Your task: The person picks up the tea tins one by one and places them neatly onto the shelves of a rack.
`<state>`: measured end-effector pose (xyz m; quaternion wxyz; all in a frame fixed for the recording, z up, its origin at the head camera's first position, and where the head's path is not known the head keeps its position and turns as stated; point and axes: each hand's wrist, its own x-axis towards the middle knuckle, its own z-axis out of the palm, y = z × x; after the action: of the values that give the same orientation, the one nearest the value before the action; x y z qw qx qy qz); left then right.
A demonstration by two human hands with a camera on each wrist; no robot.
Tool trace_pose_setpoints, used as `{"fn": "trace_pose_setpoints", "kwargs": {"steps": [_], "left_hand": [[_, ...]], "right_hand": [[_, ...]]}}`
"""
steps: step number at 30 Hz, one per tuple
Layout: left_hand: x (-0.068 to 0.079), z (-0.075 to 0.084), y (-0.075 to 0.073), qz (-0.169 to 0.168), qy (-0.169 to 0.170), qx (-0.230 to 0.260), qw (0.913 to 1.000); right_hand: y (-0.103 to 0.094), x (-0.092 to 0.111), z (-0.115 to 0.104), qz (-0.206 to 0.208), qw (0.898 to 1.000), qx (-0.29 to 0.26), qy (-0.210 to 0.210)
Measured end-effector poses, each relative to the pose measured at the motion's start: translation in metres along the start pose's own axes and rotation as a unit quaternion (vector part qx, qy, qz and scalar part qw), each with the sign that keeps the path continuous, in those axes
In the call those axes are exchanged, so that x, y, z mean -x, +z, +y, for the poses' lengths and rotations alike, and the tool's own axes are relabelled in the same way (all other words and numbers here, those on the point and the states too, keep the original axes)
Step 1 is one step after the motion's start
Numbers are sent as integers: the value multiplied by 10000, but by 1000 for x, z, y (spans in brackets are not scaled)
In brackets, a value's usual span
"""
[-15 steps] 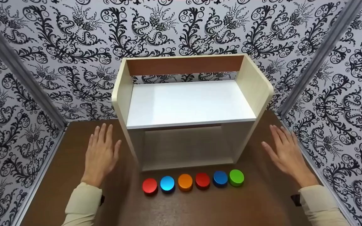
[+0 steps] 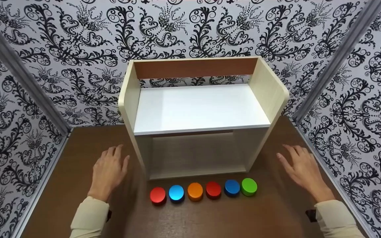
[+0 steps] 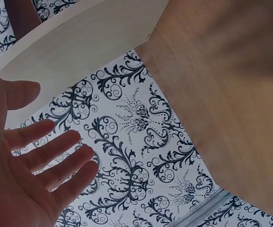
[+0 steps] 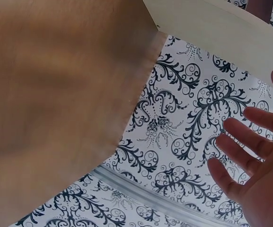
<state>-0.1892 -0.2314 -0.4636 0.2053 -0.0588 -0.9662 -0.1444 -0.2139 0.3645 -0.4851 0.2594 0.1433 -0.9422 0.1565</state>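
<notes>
My left hand [image 2: 108,172] hovers over the table left of a small wooden shelf unit [image 2: 202,107], its fingers loosely bent and holding nothing. On the unit's other side, my right hand [image 2: 304,172] is likewise relaxed and holds nothing. Along the unit's front runs a row of round caps: a red one [image 2: 158,195], a light blue one [image 2: 176,193], an orange one [image 2: 195,191], another red one [image 2: 213,190], a dark blue one [image 2: 232,187] and a green one [image 2: 249,186]. Both wrist views show the palm side with spread fingers.
The shelf unit has a white upper board and an open lower compartment [image 2: 197,155]. It stands on a brown table [image 2: 210,221]. Patterned walls [image 2: 190,29] with grey corner strips [image 2: 339,59] enclose the back and both sides.
Both hands have drawn back slightly toward me, and their fingers have gone from straight to more bent. The caps and shelf unit have stayed put.
</notes>
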Motion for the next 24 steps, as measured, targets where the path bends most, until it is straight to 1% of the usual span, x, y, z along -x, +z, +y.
{"fn": "trace_pose_setpoints", "kwargs": {"steps": [6,10,14,19,24], "left_hand": [[8,-1,5,-18,-68,50,10000],[13,0,6,-8,-122,197,9997],[14,2,4,80,-146,399,9991],[12,6,-2,273,-167,654,9973],[7,13,-16,542,-85,823,9951]], "right_hand": [[3,7,-4,30,10000,-59,59],[4,13,-7,44,9998,-152,131],[4,19,-12,0,9994,-226,258],[6,24,-21,11,9991,-303,286],[9,27,-33,93,9990,-394,171]]}}
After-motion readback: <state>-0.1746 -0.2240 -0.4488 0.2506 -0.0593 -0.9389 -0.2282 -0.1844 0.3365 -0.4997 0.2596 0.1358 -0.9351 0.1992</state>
